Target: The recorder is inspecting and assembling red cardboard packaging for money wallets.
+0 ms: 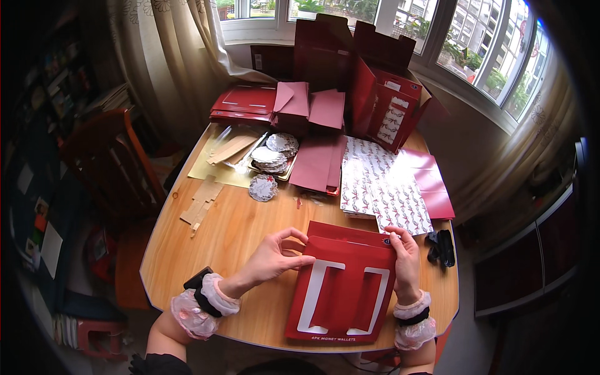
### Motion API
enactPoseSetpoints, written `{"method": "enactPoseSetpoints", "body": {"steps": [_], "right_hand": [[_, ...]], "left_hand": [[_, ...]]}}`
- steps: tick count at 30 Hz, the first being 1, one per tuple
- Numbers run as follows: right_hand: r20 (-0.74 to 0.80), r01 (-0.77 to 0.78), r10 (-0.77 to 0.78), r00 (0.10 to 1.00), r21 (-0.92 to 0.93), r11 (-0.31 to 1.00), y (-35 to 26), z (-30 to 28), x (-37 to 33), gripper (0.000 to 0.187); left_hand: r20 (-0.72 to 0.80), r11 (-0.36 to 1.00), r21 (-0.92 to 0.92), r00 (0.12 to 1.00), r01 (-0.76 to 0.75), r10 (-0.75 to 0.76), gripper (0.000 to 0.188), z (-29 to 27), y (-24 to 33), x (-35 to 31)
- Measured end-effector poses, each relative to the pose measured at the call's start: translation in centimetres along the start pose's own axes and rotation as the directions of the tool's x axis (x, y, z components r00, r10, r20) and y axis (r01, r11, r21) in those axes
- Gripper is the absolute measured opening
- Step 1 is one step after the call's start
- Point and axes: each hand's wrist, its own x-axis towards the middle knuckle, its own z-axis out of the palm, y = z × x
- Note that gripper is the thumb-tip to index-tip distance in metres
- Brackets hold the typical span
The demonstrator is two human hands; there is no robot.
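A flat red card folder [344, 297] with two white bracket-shaped areas lies at the table's near edge, its upper flap raised a little at the far side. My left hand [275, 256] grips its upper left edge between thumb and fingers. At the upper right corner my right hand [405, 259] pinches the same folder. Just beyond it are white sheets [403, 200] printed with a red and dark pattern. Pink scrunchies and dark bands circle both my wrists.
Round scalloped tags [263, 187] lie near a tray of more. Pink envelopes [317, 164], red folders [242, 102] and a big red carton [390, 109] stand at the back. Flattened brown card [201, 203] lies left; a black object [441, 248] sits at the right edge.
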Motion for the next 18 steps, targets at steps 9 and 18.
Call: {"method": "enactPoseSetpoints", "body": {"steps": [9, 18], "right_hand": [[-0.155, 0.191, -0.226, 0.962, -0.212, 0.958, -0.7, -0.7, 0.6, 0.018], [0.059, 0.165, -0.156, 0.986, -0.224, 0.961, -0.2, -0.1, 0.0, 0.016]], "left_hand": [[-0.104, 0.99, -0.112, 0.992, -0.087, 0.075, 0.032, -2.9, 1.4, 0.5], [-0.11, 0.991, -0.11, 0.992, -0.071, 0.059, 0.031, -3.5, 1.1, 0.7]]}}
